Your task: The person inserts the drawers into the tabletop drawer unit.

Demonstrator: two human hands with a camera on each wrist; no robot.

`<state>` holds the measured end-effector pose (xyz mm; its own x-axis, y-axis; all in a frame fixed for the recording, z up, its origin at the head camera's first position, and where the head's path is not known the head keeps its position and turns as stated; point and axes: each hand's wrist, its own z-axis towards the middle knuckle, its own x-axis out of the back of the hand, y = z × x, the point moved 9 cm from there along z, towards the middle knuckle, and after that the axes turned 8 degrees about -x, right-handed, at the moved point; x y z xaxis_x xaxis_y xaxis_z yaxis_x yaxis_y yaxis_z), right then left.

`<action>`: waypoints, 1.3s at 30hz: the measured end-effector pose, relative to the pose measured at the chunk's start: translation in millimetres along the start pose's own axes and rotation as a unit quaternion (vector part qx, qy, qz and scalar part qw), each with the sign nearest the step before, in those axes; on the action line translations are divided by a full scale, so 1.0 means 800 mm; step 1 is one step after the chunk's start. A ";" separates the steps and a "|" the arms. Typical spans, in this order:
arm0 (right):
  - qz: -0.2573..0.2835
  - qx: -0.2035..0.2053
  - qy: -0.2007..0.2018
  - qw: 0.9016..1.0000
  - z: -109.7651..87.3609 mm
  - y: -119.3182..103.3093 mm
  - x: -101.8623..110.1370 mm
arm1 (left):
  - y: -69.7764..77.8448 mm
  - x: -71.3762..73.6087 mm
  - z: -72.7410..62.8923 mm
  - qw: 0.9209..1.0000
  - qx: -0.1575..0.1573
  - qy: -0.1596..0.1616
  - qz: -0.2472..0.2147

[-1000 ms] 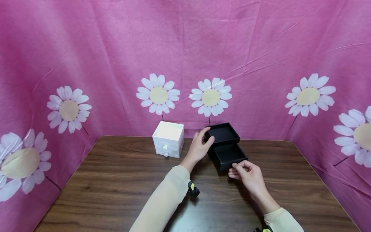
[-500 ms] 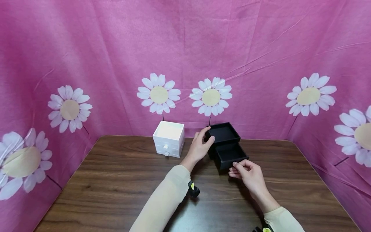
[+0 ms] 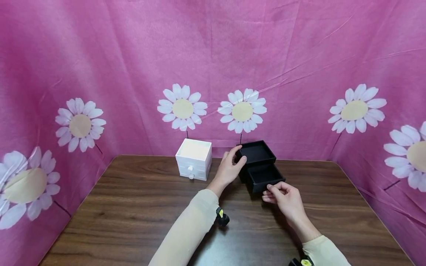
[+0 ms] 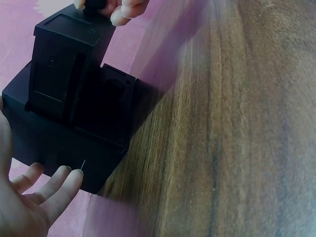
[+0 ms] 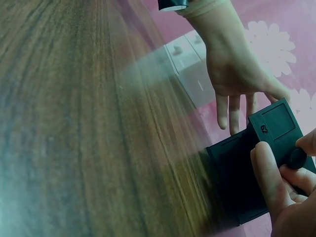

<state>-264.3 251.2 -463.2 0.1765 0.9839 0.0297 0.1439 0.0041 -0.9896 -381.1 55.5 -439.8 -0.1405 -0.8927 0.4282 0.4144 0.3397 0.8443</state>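
A small black drawer box [image 3: 255, 152] stands near the table's back edge, its shallow top tray uncovered. Its upper drawer [image 3: 265, 177] is pulled out toward me, and I see nothing inside. My right hand [image 3: 287, 199] pinches the round black knob [image 5: 296, 158] on the drawer front between thumb and fingers. With fairly straight, spread fingers, my left hand [image 3: 229, 168] touches the box's left side and top rim. In the left wrist view, the left fingertips [image 4: 74, 180] rest against the box's side wall. A white drawer box [image 3: 194, 162] stands left of my left hand, its drawers in.
The brown wood-grain table [image 3: 133, 214] stretches in front of both boxes. Behind and at the sides hangs a pink cloth [image 3: 213, 55] with large white flowers. A black wrist camera [image 3: 222, 218] sits on the left sleeve.
The black drawer's front and my right hand on its knob have shifted very slightly toward the box. My left hand keeps its place.
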 end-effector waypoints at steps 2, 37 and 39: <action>-0.002 -0.002 -0.001 1.000 0.001 0.000 0.000 | 0.000 0.000 -0.001 1.000 0.000 0.000 0.001; -0.025 -0.035 -0.006 0.999 0.036 0.003 -0.011 | 0.001 0.002 0.002 1.000 -0.006 0.008 0.000; -0.025 -0.036 -0.003 0.999 0.038 0.004 -0.012 | 0.000 0.001 0.001 1.000 -0.006 0.008 0.001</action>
<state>-294.7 247.4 -471.1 0.1610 0.9839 0.0781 0.2216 0.0411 -0.9743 -381.8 55.0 -439.5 -0.1261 -0.8966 0.4244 0.4249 0.3378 0.8399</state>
